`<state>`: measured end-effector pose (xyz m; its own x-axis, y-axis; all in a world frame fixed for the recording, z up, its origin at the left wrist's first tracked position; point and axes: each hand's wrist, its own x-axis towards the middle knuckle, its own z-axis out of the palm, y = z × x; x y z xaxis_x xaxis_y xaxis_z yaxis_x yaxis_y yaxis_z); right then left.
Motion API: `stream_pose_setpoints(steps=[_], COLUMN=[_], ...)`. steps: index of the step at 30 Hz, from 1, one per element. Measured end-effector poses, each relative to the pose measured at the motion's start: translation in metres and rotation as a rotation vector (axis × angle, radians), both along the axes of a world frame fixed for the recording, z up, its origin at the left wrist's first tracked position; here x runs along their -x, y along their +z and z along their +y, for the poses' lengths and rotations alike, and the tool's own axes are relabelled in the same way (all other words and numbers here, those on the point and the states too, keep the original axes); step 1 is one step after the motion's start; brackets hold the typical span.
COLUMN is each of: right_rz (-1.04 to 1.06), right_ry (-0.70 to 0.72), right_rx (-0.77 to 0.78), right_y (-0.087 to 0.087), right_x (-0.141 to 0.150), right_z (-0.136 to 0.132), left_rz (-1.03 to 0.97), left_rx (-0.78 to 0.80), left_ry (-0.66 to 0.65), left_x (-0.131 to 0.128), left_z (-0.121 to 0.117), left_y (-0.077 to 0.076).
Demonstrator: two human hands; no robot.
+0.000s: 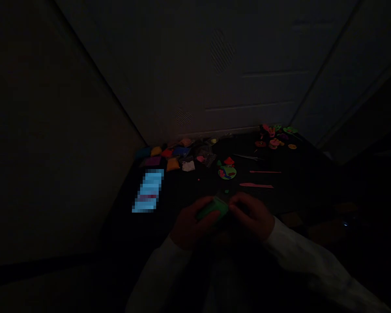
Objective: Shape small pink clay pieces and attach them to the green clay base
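Note:
My left hand (193,221) is closed around a small bag of green clay (213,211) near the table's front edge. At the bag's right corner, the thumb and fingers of my right hand (252,215) are pinched together on it. Just beyond the bag lies a small green piece (226,191). Farther back is a round green clay disc (227,173) with blue, red and brown bits on it, and a red mushroom-like cap (229,161) at its top edge. The dim light hides the finer details of my fingers.
Several bags of coloured clay (173,164) lie at the back left, behind a glowing phone screen (149,191). To the right are a pink clay knife (256,185), a thin pink tool (265,171) and scissors (247,156). Small clay figures (275,143) stand at the back right.

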<state>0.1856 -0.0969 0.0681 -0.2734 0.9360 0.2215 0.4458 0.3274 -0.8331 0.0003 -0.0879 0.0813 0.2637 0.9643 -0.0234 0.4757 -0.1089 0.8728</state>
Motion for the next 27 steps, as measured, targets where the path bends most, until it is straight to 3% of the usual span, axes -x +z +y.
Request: stream_pose_setpoints(steps=[27], right_rz=[0.081], right_ry=[0.026], right_rx=[0.002], right_y=[-0.005], right_x=[0.011], right_z=[0.005], left_rz=[0.042], left_rx=[0.031], left_ry=[-0.112], left_x=[0.002], left_z=[0.002], left_y=[-0.003])
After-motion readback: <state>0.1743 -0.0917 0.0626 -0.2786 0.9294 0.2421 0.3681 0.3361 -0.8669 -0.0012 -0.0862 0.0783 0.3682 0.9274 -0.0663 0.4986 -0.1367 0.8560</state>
